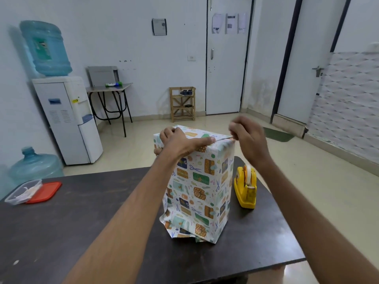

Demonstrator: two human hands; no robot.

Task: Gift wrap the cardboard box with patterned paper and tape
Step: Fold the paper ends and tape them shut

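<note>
A tall box wrapped in white patterned paper (200,187) stands upright on the dark table (82,212). Loose paper ends crumple at its bottom. My left hand (180,141) lies across the box's top, thumb stretched along the near top edge, fingers over the far left corner. My right hand (247,138) hovers at the top right corner with curled fingers pinching something small there, likely a strip of tape, too thin to see clearly. A yellow tape dispenser (246,186) stands just right of the box.
A clear plastic container (22,191) and its red lid (46,191) lie at the table's left edge. Beyond the table are a water dispenser (67,119), a spare water bottle (34,167), a small folding table (110,89) and a wooden shoe rack (182,103).
</note>
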